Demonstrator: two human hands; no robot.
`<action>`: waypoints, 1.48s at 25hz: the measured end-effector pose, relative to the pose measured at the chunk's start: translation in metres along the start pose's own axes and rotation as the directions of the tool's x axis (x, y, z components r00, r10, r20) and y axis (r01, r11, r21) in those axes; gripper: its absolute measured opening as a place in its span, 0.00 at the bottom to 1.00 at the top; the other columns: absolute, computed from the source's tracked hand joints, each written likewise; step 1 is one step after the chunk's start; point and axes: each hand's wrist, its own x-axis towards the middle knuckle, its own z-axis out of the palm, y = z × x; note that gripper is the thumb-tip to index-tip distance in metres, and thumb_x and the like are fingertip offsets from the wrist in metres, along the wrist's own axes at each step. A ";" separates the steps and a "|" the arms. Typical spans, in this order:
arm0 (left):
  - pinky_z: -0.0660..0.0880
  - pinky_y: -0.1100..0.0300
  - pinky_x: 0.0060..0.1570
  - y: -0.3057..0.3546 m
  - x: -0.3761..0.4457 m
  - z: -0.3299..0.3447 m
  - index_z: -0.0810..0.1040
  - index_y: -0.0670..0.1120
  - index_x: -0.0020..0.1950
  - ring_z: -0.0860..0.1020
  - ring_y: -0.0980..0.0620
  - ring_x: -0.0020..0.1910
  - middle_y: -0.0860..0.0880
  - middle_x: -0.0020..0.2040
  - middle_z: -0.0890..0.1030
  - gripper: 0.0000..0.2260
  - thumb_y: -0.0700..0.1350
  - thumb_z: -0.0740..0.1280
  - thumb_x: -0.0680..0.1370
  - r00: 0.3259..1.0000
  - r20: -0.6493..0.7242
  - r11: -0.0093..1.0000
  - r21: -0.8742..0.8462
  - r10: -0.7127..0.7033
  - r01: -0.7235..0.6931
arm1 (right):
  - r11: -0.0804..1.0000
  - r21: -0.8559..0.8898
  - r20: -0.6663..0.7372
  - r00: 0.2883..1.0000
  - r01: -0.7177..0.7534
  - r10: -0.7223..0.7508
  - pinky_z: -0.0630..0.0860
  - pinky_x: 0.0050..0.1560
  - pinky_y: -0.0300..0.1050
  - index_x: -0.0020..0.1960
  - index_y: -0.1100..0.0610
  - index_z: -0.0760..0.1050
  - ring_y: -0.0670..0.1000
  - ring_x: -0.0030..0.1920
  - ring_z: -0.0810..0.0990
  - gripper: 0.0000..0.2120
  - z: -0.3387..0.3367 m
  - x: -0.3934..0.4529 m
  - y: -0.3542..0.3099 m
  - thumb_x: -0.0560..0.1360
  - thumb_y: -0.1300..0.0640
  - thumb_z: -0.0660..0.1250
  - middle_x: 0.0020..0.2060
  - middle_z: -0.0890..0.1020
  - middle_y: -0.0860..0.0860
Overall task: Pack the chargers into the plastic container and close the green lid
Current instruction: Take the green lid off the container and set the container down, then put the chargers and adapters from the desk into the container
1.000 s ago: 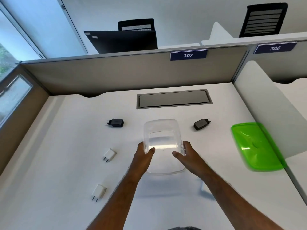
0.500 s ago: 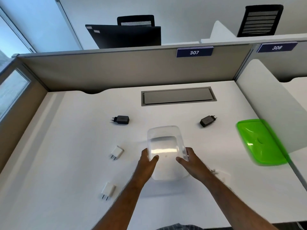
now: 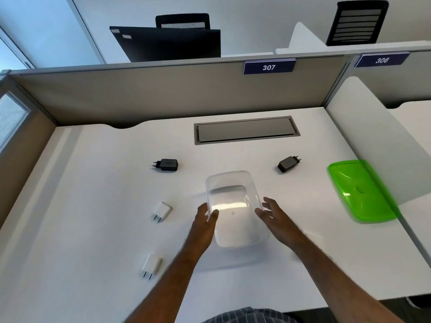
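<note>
The clear plastic container [image 3: 229, 175] stands open and empty on the white desk [image 3: 93, 229], right in front of me. My left hand [image 3: 203, 223] holds its left wall, thumb on the rim. My right hand [image 3: 275, 217] is just off its right wall, fingers spread, holding nothing. Beyond the container lie two black chargers, one to the left [image 3: 166, 165] and one to the right [image 3: 288, 163]. Two white chargers lie left of my left arm, one farther [image 3: 162, 210] and one nearer [image 3: 151, 264]. The green lid [image 3: 360, 192] rests at the right, against the divider.
A grey cable hatch [image 3: 246, 131] is set into the desk behind the chargers. A beige partition [image 3: 163, 96] closes the back, and a white divider [image 3: 373, 141] closes the right side. The desk's front edge is near my body.
My right hand has let go of the container and opened. The container now rests on the desk, with my left hand still on it.
</note>
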 end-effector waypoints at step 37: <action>0.50 0.42 0.82 -0.124 0.026 -0.033 0.46 0.50 0.85 0.47 0.46 0.84 0.48 0.85 0.48 0.33 0.60 0.51 0.84 0.926 -0.081 0.509 0.851 0.370 -0.129 | 0.862 -0.461 -0.109 0.951 0.210 -0.290 0.73 0.61 0.49 0.70 0.44 0.66 0.49 0.64 0.73 0.39 -0.056 -0.045 -0.029 0.63 0.48 0.81 0.64 0.73 0.39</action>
